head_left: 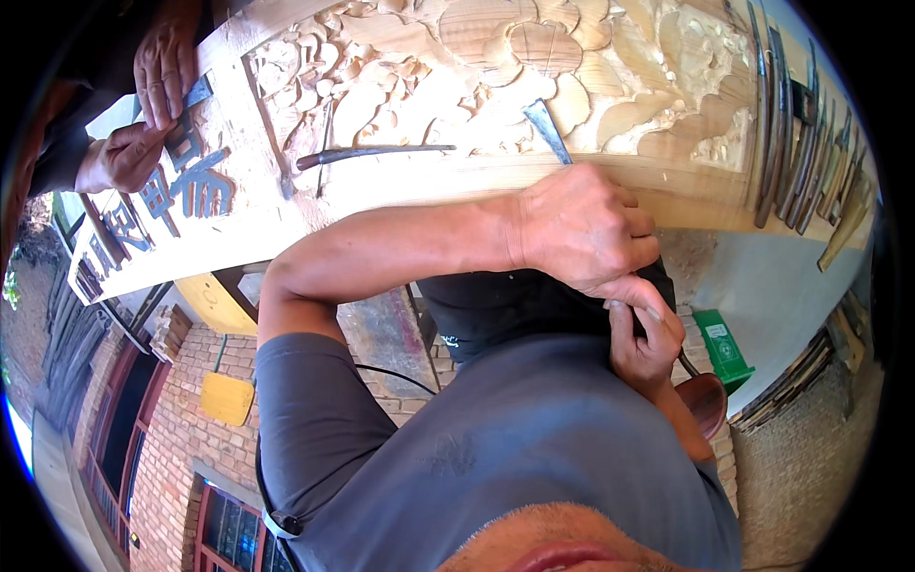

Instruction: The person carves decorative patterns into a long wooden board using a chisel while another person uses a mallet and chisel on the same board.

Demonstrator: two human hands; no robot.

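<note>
A carved wooden panel (pixel 457 176) with raised rounded shapes, strewn with shavings, lies across the bench. My left hand (pixel 591 224) is closed in a fist at the panel's near edge. From it a flat, flared chisel blade (pixel 545 129) sticks out over the carving; the fist hides its handle. Below, just in front of my body, my right hand (pixel 648 345) is closed in a pinch and meets the thumb side of my left hand. What its fingers grip, if anything, is hidden. A gouge with a dark handle (pixel 376 153) lies on the panel, left of my left hand.
A row of chisels (pixel 801 143) lines the panel's right end. At far left, another person's hands (pixel 143 124) work with a blade on a board with dark raised shapes (pixel 205 186). A green bin (pixel 722 348) stands below right, a yellow stool (pixel 227 398) below left.
</note>
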